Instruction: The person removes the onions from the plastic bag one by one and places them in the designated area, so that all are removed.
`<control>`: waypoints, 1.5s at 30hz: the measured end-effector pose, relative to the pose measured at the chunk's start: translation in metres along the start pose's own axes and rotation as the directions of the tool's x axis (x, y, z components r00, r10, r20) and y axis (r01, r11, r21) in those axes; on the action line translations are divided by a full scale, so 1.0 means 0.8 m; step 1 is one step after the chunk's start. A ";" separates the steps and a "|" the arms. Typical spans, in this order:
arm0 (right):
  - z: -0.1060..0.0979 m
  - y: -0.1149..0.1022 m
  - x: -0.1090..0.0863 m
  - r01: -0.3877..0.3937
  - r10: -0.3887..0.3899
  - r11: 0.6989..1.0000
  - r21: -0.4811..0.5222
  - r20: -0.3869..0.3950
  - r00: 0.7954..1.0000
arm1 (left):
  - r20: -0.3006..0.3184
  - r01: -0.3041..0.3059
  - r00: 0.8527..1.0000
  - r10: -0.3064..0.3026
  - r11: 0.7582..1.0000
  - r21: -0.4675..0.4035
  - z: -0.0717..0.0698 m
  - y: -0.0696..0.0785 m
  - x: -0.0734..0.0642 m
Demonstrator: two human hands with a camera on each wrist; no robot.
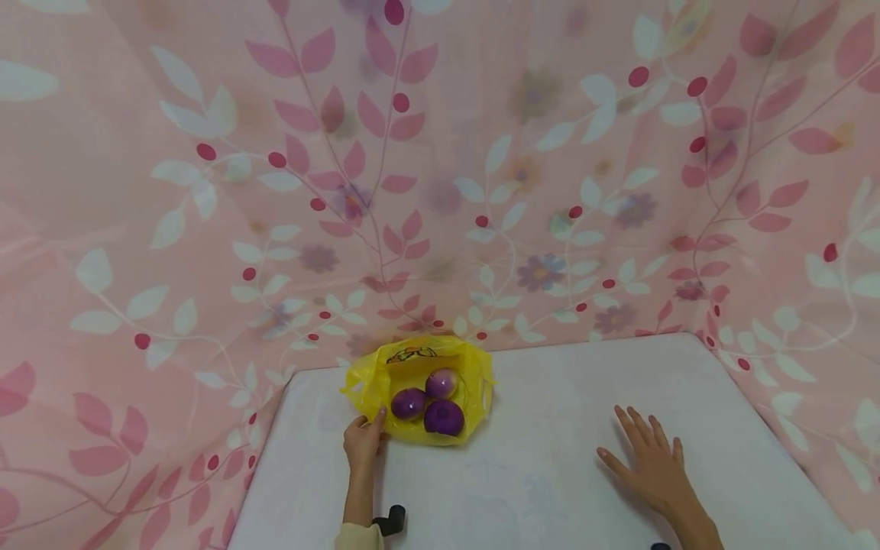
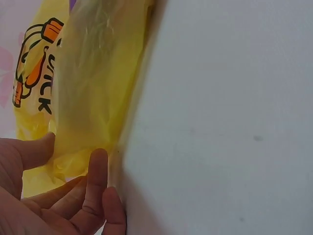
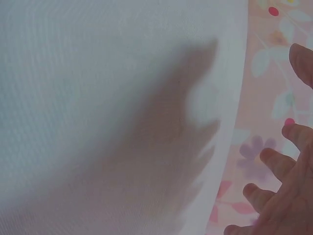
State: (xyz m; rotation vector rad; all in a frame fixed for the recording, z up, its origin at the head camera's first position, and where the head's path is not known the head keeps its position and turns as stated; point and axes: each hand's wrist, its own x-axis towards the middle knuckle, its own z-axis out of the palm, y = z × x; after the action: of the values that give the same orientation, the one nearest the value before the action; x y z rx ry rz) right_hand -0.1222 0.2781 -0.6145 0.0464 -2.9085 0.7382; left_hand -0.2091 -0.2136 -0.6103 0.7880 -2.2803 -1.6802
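Observation:
A yellow plastic bag (image 1: 412,434) lies at the table's back edge with its mouth toward me. Inside it are three purple onions (image 1: 442,383); one is darker than the others. At the bag's near left side, my left hand (image 1: 364,441) holds the edge of the plastic. In the left wrist view, the thumb (image 2: 39,152) and fingers of that hand lie on either side of the bag (image 2: 98,93), which bears a printed cartoon and letters. My right hand (image 1: 649,467) hovers over the right part of the table, fingers spread, holding nothing; its shadow shows in the right wrist view.
The white table (image 1: 550,428) meets a pink floral cloth (image 1: 440,191) hanging behind it and at both sides. A small black object (image 1: 392,521) sits by the left wrist, and part of another dark object (image 1: 661,546) shows near the right wrist.

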 end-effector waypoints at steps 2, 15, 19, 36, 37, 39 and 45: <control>0.001 -0.002 0.000 0.011 -0.011 1.000 -0.005 -0.014 1.000 | -0.011 -0.023 1.000 0.023 0.999 0.030 0.001 0.000 0.001; 0.002 -0.018 0.009 0.073 -0.070 0.997 0.021 -0.123 0.990 | -0.029 -0.033 0.999 0.035 0.996 0.084 0.001 0.002 -0.003; 0.004 -0.029 0.018 0.017 -0.011 0.998 0.065 -0.092 0.996 | -0.028 -0.024 0.999 0.027 0.996 0.083 0.001 0.001 -0.003; 0.040 -0.114 0.050 0.124 -0.085 0.970 0.210 -0.183 0.979 | -0.012 -0.026 1.000 0.026 1.000 -0.003 -0.001 0.002 -0.001; 0.042 -0.120 0.052 0.122 -0.084 0.967 0.223 -0.173 0.981 | -0.011 -0.025 1.000 0.025 1.000 -0.007 -0.001 0.002 -0.002; 0.044 -0.132 0.053 0.116 -0.080 0.962 0.248 -0.152 0.985 | -0.013 -0.022 1.000 0.022 1.000 -0.006 0.000 0.001 -0.001; 0.048 -0.162 0.061 0.165 -0.132 0.940 0.297 -0.128 0.983 | -0.009 -0.016 1.000 0.016 1.000 -0.001 0.000 -0.001 0.001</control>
State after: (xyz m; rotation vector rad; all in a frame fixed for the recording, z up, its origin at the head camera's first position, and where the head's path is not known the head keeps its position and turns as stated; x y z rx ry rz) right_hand -0.1674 0.1462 -0.5796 0.2486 -2.6280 1.1198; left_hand -0.2096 -0.2143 -0.6113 0.7728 -2.2734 -1.6676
